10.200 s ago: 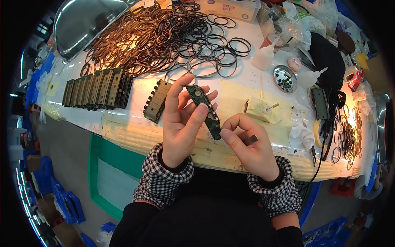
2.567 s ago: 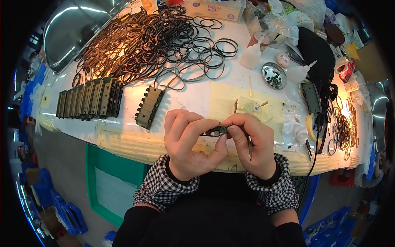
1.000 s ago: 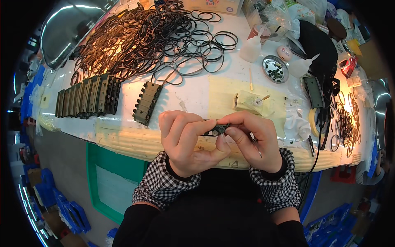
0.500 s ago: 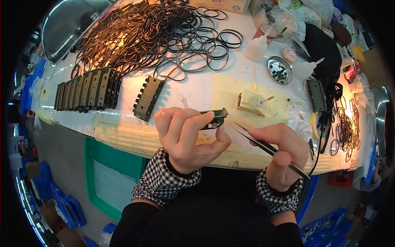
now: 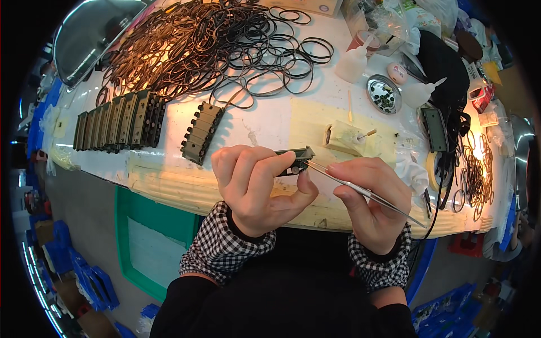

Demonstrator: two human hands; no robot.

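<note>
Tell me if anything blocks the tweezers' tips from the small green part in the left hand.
Nothing visible does. The left hand holds the small green part with its right end exposed, and the tweezers in the right hand already have their tips at that end.

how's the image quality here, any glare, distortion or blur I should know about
Head view: heavy fisheye bending of the table edge, black corners; strong glare whitens the tabletop near the rubber bands; left hand, right hand and tweezers look sharp.
</note>
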